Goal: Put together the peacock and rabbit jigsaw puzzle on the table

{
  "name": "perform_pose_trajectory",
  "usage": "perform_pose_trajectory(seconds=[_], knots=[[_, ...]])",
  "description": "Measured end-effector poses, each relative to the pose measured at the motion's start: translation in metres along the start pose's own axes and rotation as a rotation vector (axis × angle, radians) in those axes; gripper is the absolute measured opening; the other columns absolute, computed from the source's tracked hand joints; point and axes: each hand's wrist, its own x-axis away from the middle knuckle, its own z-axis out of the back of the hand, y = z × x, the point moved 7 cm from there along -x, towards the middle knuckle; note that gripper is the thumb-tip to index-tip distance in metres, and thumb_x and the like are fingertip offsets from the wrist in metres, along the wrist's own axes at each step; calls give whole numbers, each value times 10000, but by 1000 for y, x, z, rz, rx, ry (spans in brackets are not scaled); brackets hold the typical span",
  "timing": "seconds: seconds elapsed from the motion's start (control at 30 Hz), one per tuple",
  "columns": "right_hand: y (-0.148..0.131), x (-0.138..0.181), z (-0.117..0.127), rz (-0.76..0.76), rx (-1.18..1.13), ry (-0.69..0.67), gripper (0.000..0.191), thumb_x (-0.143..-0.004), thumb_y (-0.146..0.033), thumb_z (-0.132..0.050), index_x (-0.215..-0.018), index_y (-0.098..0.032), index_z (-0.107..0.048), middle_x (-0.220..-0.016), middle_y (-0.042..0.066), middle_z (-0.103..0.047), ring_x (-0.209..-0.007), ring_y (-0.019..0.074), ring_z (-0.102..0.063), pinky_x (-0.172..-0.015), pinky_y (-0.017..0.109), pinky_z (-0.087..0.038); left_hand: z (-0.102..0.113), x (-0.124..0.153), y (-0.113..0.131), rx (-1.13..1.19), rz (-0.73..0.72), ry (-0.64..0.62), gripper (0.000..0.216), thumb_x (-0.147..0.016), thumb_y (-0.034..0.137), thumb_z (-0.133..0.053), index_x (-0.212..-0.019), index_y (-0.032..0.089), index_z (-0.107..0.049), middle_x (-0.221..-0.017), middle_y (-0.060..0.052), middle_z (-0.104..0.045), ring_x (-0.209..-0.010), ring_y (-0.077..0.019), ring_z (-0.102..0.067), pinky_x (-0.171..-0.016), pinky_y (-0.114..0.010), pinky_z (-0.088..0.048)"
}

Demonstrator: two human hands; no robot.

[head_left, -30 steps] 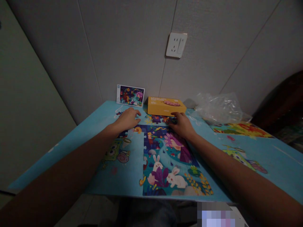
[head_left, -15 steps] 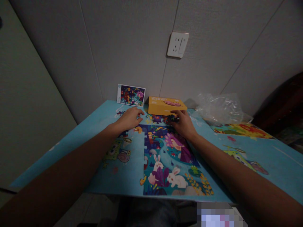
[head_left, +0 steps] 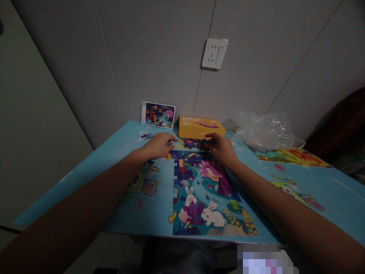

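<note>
A partly assembled jigsaw puzzle [head_left: 196, 190] with rabbits, a stream and a pink peacock lies on the blue table. My right hand [head_left: 222, 148] is closed at the puzzle's far side, its thumb and forefinger on a dark puzzle piece [head_left: 203, 144]. My left hand [head_left: 159, 145] hovers or rests left of the loose puzzle pieces [head_left: 188, 143], fingers bent and slightly apart, with nothing visible in them. Behind the hands stands a yellow box [head_left: 199, 128]. To its left a picture card [head_left: 158, 114] showing a similar scene leans on the wall.
A crumpled clear plastic bag [head_left: 262, 131] lies at the right, partly over another colourful picture sheet [head_left: 293, 156]. The blue tabletop [head_left: 99, 161] carries printed cartoon figures and meets a grey wall with a socket [head_left: 215, 54].
My right hand has turned slightly, and the dark piece at its fingertips has shifted left. My left hand has moved a little right, its thumb and forefinger closer together.
</note>
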Motion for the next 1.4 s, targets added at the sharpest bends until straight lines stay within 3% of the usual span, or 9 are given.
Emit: perform_pose_trajectory(seconds=[0.13,0.3,0.47,0.57,0.67,0.83,1.2,1.4], knots=[[10,-1,1,-69,-24,28,232,-792,-163,-620,-1024,-167,-623,-929,89,-754,-860,213,-699,-778,312,-491,0,0,-1,0,0,2,312,-853,211,-591,-1142,148,-687,-1026,-80,-717,-957,-206,-646,-903,-318,-465],[13,-1,-1,-56,-264,50,160,-774,-232,-625,-904,-196,-540,-803,52,-734,-741,198,-693,-676,289,-488,4,1,3,36,-8,16,306,-876,267,-585,-1140,152,-685,-1021,-83,-716,-947,-211,-648,-896,-331,-468],[-9,10,-22,-19,-647,-130,264,-760,-389,-646,-875,-218,-482,-632,-26,-642,-557,154,-599,-541,251,-434,3,3,20,202,-68,60,358,-847,327,-654,-1172,178,-659,-1000,-56,-723,-940,-200,-655,-895,-321,-468],[-19,17,-31,-51,-749,-195,337,-752,-463,-674,-880,-218,-481,-549,-67,-555,-459,114,-491,-460,220,-367,-3,5,33,327,-144,51,253,-839,274,-653,-1064,167,-692,-975,-52,-729,-903,-190,-659,-841,-302,-479],[-23,19,-33,-43,-738,-222,363,-754,-493,-684,-897,-212,-506,-545,-73,-516,-448,99,-448,-426,209,-327,-9,6,38,431,-147,18,134,-838,235,-629,-916,150,-698,-863,-39,-735,-798,-173,-663,-752,-281,-484],[-19,17,-37,16,-670,-266,336,-777,-495,-667,-887,-196,-560,-612,-34,-565,-494,112,-485,-454,235,-355,-9,4,32,593,-50,9,119,-849,227,-582,-815,150,-667,-734,-28,-733,-697,-152,-668,-671,-252,-482],[-2,7,-29,-20,-673,-155,299,-737,-439,-673,-867,-184,-587,-732,24,-658,-648,173,-611,-597,289,-464,2,2,8,617,96,179,128,-820,258,-596,-780,142,-631,-761,-61,-742,-655,-158,-659,-617,-254,-474],[-12,10,-29,63,-625,-174,292,-770,-445,-677,-856,-185,-575,-674,-8,-615,-594,140,-560,-562,263,-411,-6,2,22,715,13,73,119,-823,250,-600,-828,136,-638,-762,-46,-726,-708,-156,-662,-682,-262,-481]])
